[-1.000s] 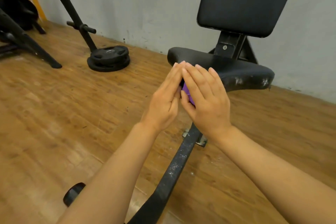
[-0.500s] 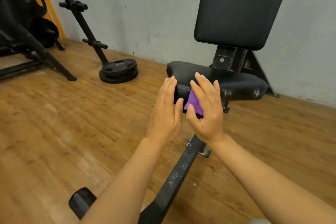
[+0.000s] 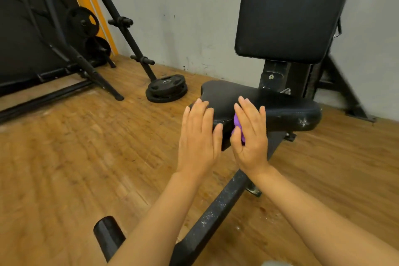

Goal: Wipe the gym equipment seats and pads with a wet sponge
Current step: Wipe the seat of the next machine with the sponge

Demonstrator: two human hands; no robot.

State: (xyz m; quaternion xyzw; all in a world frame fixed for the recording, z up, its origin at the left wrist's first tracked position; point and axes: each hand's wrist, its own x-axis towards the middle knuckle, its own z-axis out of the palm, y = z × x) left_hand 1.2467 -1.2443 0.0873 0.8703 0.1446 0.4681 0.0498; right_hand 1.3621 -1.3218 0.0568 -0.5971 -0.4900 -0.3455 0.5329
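Observation:
A black bench seat (image 3: 280, 106) stands in front of me, with its black upright back pad (image 3: 291, 11) behind it. My right hand (image 3: 251, 136) holds a purple sponge (image 3: 237, 122), pinched between thumb and palm, at the seat's front edge. Most of the sponge is hidden under the hand. My left hand (image 3: 198, 138) is flat with straight fingers at the seat's front left corner, a little apart from the right hand. Whether it touches the seat I cannot tell.
The bench's black frame bar (image 3: 216, 211) runs from under the seat toward me, with a black end cap (image 3: 108, 235) at lower left. Stacked weight plates (image 3: 166, 88) lie on the wooden floor left of the seat. A black rack (image 3: 86, 65) with plates stands far left.
My hands have come apart and dropped onto the seat's front edge. The sponge stayed in my right hand, and my view has moved closer to the bench.

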